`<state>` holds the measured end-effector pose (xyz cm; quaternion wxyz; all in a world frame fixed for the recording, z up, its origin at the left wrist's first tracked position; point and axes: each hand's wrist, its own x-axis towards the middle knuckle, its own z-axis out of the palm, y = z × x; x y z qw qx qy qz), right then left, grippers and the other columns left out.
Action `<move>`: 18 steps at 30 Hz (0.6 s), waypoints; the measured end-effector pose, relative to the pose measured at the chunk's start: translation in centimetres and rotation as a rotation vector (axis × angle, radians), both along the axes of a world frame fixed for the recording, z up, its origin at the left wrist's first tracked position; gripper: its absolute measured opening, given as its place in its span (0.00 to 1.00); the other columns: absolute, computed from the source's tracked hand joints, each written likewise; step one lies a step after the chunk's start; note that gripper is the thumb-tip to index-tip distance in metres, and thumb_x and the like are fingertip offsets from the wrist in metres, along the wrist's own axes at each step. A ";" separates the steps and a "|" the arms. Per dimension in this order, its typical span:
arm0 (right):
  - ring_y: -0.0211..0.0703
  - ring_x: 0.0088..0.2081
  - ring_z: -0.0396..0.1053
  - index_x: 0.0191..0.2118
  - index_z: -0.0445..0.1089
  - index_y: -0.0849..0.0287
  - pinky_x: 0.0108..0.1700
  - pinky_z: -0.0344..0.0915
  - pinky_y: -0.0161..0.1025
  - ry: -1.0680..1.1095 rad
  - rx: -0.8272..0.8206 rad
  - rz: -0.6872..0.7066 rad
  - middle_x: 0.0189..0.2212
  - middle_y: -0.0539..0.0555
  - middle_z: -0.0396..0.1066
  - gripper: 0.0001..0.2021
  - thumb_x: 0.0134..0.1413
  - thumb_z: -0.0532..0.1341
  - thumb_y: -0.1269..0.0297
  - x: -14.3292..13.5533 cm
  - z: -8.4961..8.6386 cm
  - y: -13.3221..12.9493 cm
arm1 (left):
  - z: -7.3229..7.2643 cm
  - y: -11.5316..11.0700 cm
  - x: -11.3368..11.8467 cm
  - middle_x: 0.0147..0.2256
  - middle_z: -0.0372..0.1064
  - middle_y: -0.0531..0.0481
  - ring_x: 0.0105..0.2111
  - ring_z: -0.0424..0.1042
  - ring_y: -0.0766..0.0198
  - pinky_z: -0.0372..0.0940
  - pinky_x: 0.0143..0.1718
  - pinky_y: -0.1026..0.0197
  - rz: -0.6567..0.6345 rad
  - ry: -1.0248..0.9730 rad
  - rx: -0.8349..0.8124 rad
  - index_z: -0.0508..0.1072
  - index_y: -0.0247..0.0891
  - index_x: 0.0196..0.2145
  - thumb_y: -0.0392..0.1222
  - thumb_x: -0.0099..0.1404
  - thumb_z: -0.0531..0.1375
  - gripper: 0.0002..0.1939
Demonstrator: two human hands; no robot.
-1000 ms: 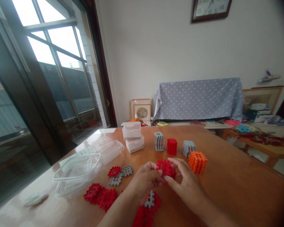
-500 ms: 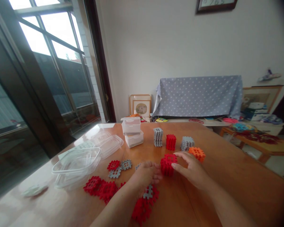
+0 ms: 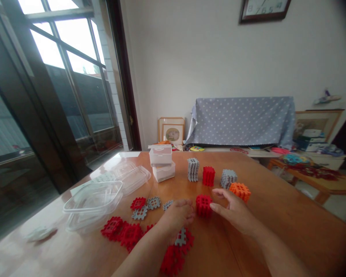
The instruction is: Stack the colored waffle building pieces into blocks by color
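Observation:
A stack of red notched square pieces (image 3: 203, 206) stands on the wooden table between my two hands. My right hand (image 3: 229, 206) is just right of it, thumb and fingers apart, the thumb tip at or very near its side. To the left of the stack, my left hand (image 3: 180, 213) hovers over loose pieces with its fingers bent; I see nothing in it. A grey piece (image 3: 180, 237) and a red pile (image 3: 173, 258) lie partly below that hand. Behind are a tall grey stack (image 3: 193, 169), a red stack (image 3: 208, 176), a grey stack (image 3: 228, 179) and an orange stack (image 3: 240, 191).
Clear plastic containers (image 3: 93, 196) cover the table's left side. Two small white boxes (image 3: 163, 171) are stacked at the back. More red pieces (image 3: 131, 233) and grey pieces (image 3: 153, 202) lie at the front left and centre. A crumpled packet (image 3: 42, 232) rests near the left edge.
The red piece held up at the top of the front stack now sits level on it. My right hand's fingers have come off it, and my left hand has moved slightly left.

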<state>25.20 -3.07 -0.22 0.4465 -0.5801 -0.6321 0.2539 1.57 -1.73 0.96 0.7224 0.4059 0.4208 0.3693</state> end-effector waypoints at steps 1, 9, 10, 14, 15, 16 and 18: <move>0.55 0.51 0.71 0.50 0.74 0.55 0.55 0.66 0.53 0.036 -0.013 -0.012 0.49 0.58 0.75 0.23 0.49 0.69 0.51 0.1 0.1 -0.1 | 0.0 0.0 0.0 0.36 0.73 0.45 0.39 0.73 0.59 0.64 0.47 0.55 -0.005 -0.009 -0.009 0.74 0.35 0.40 0.42 0.55 0.67 0.16; 0.47 0.34 0.73 0.42 0.71 0.56 0.31 0.66 0.39 0.223 -0.359 0.060 0.34 0.53 0.76 0.19 0.56 0.64 0.45 -0.6 0.4 -0.8 | 0.7 -0.3 0.3 0.41 0.75 0.44 0.44 0.74 0.58 0.62 0.55 0.53 -0.084 -0.084 -0.051 0.73 0.37 0.39 0.47 0.57 0.67 0.15; 0.47 0.35 0.73 0.43 0.72 0.57 0.32 0.66 0.39 0.221 -0.345 0.090 0.35 0.53 0.77 0.20 0.54 0.65 0.46 -0.8 0.2 -0.9 | 0.7 -0.3 0.4 0.42 0.76 0.43 0.45 0.74 0.58 0.61 0.57 0.53 -0.102 -0.092 -0.043 0.74 0.37 0.40 0.48 0.58 0.67 0.16; 0.50 0.40 0.74 0.45 0.73 0.58 0.42 0.67 0.42 0.173 -0.233 0.174 0.38 0.53 0.79 0.20 0.49 0.70 0.52 -1.2 -0.9 -0.6 | 0.5 -0.5 0.5 0.49 0.75 0.39 0.53 0.72 0.56 0.57 0.62 0.53 -0.150 -0.105 -0.024 0.75 0.37 0.45 0.53 0.61 0.66 0.20; 0.50 0.41 0.74 0.46 0.74 0.58 0.43 0.67 0.43 0.145 -0.222 0.181 0.38 0.53 0.79 0.20 0.50 0.70 0.53 -1.2 -1.3 -0.4 | 0.6 -0.6 0.5 0.51 0.74 0.38 0.55 0.71 0.55 0.57 0.62 0.53 -0.146 -0.104 -0.027 0.75 0.36 0.46 0.53 0.62 0.66 0.21; 0.50 0.41 0.74 0.46 0.74 0.58 0.44 0.67 0.43 0.115 -0.216 0.180 0.39 0.53 0.79 0.19 0.51 0.69 0.55 -1.1 -1.6 -0.2 | 0.6 -0.6 0.5 0.52 0.73 0.37 0.56 0.70 0.55 0.57 0.63 0.53 -0.140 -0.103 -0.032 0.74 0.36 0.47 0.54 0.62 0.65 0.22; 0.50 0.41 0.74 0.49 0.73 0.58 0.44 0.67 0.43 0.069 -0.217 0.187 0.40 0.54 0.79 0.19 0.52 0.68 0.58 -1.0 -2.2 0.1 | 0.8 -0.7 0.5 0.55 0.71 0.35 0.58 0.69 0.53 0.57 0.63 0.52 -0.126 -0.102 -0.043 0.73 0.35 0.50 0.55 0.63 0.66 0.25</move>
